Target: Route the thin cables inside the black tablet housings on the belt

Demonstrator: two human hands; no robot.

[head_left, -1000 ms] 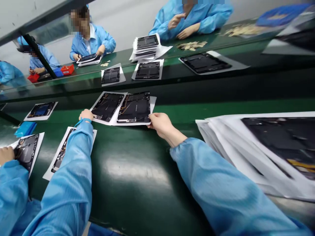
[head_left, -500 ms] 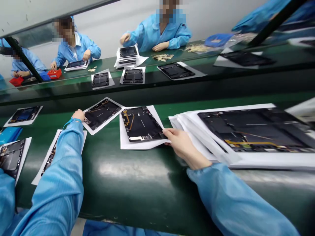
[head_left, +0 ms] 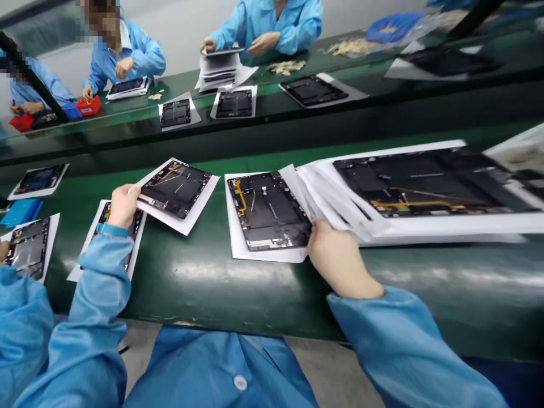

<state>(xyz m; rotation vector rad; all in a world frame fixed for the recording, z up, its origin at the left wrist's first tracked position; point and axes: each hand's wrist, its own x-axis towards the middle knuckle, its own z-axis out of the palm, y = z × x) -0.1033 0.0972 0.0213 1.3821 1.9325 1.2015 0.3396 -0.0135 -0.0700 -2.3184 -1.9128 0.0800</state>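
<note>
My left hand (head_left: 124,207) pinches the near left edge of a black tablet back housing (head_left: 178,190) with a white sheet under it, tilted over the green bench. Gold flex cables run along the housing. My right hand (head_left: 340,255) is closed on the right corner of another tablet housing (head_left: 272,209), also on a white sheet; its fingertips are partly hidden. To the right of it rises a stack of white sheets (head_left: 335,198) topped by a larger-looking tablet housing (head_left: 416,181). Beneath my left wrist lies one more housing (head_left: 135,224), partly covered.
A co-worker's sleeve (head_left: 21,317) and hand reach a housing (head_left: 32,249) at the far left, near a blue pad (head_left: 22,212). Behind a dark ledge, people in blue coats sit by a paper stack (head_left: 219,73), red bins (head_left: 88,106) and a blue bag (head_left: 393,27).
My left hand has drawn its housing nearer and tilted it, separating it from the right one. My right hand has shifted its housing rightward, against the stack. The view has tipped down.
</note>
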